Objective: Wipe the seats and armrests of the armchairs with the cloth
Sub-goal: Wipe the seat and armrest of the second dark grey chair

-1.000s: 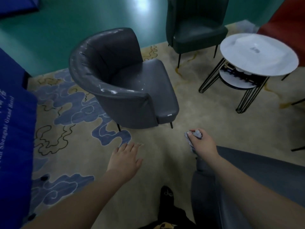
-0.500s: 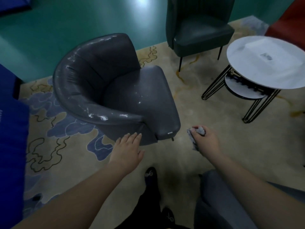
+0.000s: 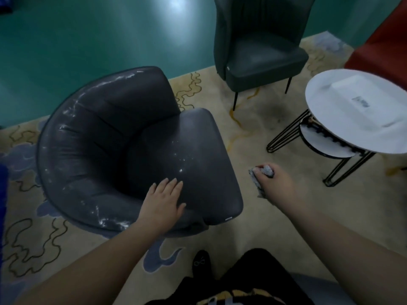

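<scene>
A dark grey round-backed armchair (image 3: 105, 150) stands on the carpet in front of me, with white dusty marks along its curved armrest rim and on its seat. My left hand (image 3: 164, 200) lies over the near armrest and the seat's near edge, fingers straight and together. To the right of the chair, above the carpet, my right hand (image 3: 274, 183) grips a bunched grey cloth (image 3: 263, 172). A second, dark green high-backed armchair (image 3: 262, 51) stands farther back against the wall.
A round white side table (image 3: 356, 115) on black wire legs, with a lower shelf, stands at the right. A red seat (image 3: 383, 45) shows at the top right corner. Patterned beige and blue carpet (image 3: 253, 133) covers the floor; a grey seat edge shows at the bottom right.
I have stepped closer to the grey armchair. My left hand moved forward from over the carpet onto the chair's near armrest. My right hand still holds the cloth beside the chair.
</scene>
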{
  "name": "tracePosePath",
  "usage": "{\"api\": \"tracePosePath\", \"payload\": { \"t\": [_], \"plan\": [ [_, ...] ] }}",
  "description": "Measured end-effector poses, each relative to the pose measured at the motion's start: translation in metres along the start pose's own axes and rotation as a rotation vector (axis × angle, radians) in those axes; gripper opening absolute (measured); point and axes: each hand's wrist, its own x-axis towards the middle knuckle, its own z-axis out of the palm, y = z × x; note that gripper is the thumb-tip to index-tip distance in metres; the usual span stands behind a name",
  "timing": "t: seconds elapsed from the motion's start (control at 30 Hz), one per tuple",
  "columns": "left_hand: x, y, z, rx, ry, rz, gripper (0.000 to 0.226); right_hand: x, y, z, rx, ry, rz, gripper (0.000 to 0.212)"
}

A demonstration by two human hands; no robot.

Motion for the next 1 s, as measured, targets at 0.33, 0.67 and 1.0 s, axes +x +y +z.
{"api": "tracePosePath", "payload": {
  "t": [0.33,0.67,1.0],
  "plan": [
    [0.076,-0.026,0.003,-0.090,-0.087,-0.293,0.069,0.128,-0.065,0.040,-0.091,-0.165,-0.135,0.008],
    [0.162,0.009,0.009,-0.316,-0.151,-0.815,0.069,0.298,-0.134,0.093,-0.342,-0.548,-0.395,0.009],
    [0.194,0.030,0.078,-0.515,-0.124,-1.077,0.087,0.358,-0.084,0.175,-0.409,-0.778,-0.415,0.006]
  ]
}}
